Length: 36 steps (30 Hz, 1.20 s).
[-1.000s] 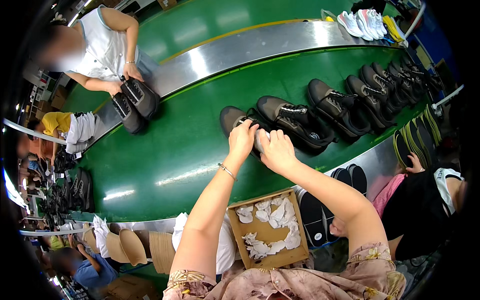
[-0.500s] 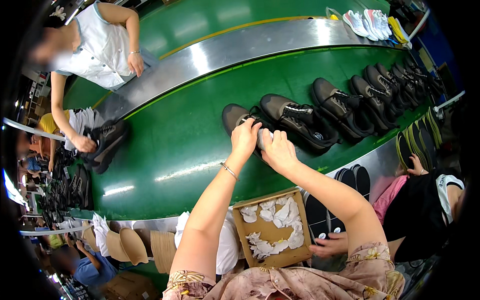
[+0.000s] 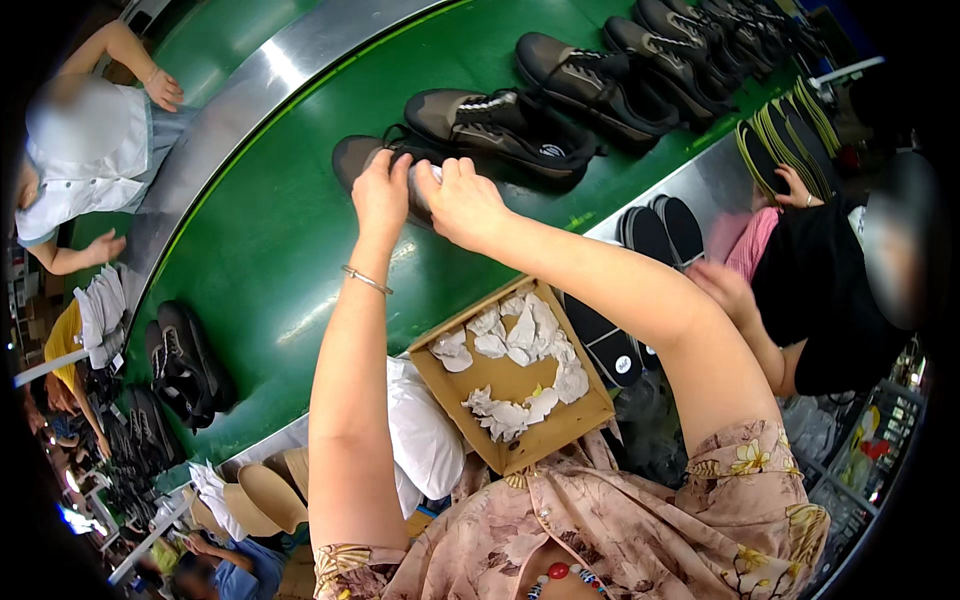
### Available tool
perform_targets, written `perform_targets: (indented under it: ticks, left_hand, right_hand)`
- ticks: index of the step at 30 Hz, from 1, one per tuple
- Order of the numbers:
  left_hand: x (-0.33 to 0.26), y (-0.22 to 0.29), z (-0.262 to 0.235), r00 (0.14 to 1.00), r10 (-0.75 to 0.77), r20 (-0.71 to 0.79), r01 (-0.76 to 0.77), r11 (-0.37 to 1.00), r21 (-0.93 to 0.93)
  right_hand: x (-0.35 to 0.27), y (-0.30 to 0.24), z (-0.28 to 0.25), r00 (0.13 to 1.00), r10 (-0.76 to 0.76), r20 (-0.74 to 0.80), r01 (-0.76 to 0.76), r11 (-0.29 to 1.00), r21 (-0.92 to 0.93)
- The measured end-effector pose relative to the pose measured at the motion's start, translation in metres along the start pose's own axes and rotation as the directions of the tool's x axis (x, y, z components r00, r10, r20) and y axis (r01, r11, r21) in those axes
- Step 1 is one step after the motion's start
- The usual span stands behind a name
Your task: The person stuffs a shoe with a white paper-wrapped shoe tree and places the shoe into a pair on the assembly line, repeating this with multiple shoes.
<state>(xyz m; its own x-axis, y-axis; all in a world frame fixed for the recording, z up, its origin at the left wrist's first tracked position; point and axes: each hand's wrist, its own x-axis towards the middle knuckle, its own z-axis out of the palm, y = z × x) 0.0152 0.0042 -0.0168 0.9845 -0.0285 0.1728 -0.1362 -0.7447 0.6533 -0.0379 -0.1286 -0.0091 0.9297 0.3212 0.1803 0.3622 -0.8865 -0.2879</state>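
A dark grey-brown sneaker with black laces (image 3: 352, 158) lies on the green belt, toe to the far left. My left hand (image 3: 382, 192) is closed on its upper near the laces. My right hand (image 3: 462, 200) is closed at the shoe's opening on a small wad of white paper (image 3: 430, 174), partly hidden by my fingers. Just right of this shoe stands a matching sneaker (image 3: 480, 118). Close to my body, below my hands, a cardboard box (image 3: 468, 388) holds crumpled white paper pieces (image 3: 540, 335).
More sneakers (image 3: 590, 85) line the green belt (image 3: 270, 240) toward the far right. Others (image 3: 185, 365) stand at left. Black insoles (image 3: 655, 232) lie by a co-worker (image 3: 820, 270) on my right. Another co-worker (image 3: 95, 150) stands across the belt. A white bag (image 3: 420, 430) sits beside the box.
My view has turned, so the shoes and my hands appear farther left and higher. The co-worker across has let go of a sneaker. My hands stay on the same shoe.
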Motion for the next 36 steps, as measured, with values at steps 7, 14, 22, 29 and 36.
perform_targets:
  ticks: [7, 14, 22, 29, 36]
  left_hand:
    - [0.002, -0.014, 0.007, 0.991, 0.131, 0.005, -0.129, 0.981, -0.147]
    - [-0.016, 0.009, -0.010, 0.996, -0.063, 0.066, 0.077, 0.972, -0.221]
    - [-0.013, 0.004, -0.013, 0.984, -0.083, 0.155, 0.124, 0.951, -0.282]
    - [-0.021, -0.006, 0.005, 0.993, -0.027, 0.112, 0.059, 0.955, -0.291]
    - [-0.020, -0.004, 0.000, 0.997, -0.052, 0.060, 0.067, 0.958, -0.279]
  right_hand:
    - [-0.002, -0.004, 0.011, 0.980, -0.020, -0.197, -0.014, 0.985, -0.169]
    - [-0.009, -0.015, 0.023, 0.991, 0.047, -0.128, -0.073, 0.975, -0.209]
    - [-0.005, -0.001, 0.003, 0.941, -0.059, 0.333, 0.036, 0.997, 0.075]
    - [0.000, 0.008, 0.024, 0.942, -0.036, 0.334, -0.034, 0.979, 0.201]
    - [0.010, 0.003, 0.043, 0.949, 0.015, 0.315, -0.097, 0.965, 0.245]
